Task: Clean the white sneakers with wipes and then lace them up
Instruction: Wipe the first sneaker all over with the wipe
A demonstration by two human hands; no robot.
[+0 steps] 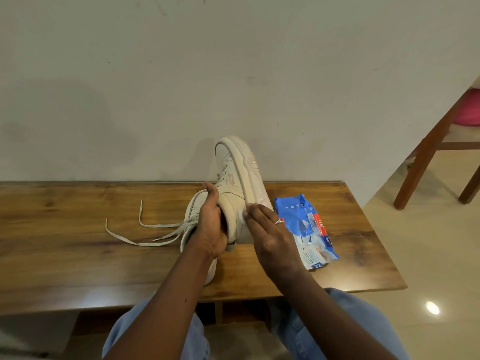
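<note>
I hold a white sneaker (240, 175) raised above the wooden table (78, 250), toe pointing up and away, sole turned right. My left hand (211, 224) grips it at the heel opening, fingers inside the collar. My right hand (270, 229) presses a white wipe (243, 215) against the sneaker's side near the sole, fingers fairly straight. A second white sneaker (196, 203) lies on the table behind my left hand, mostly hidden. Its loose white laces (145, 229) trail left across the table.
A blue pack of wipes (306, 229) lies flat on the table just right of my right hand. The table stands against a plain wall. A wooden chair (426, 157) stands on the tiled floor at the far right.
</note>
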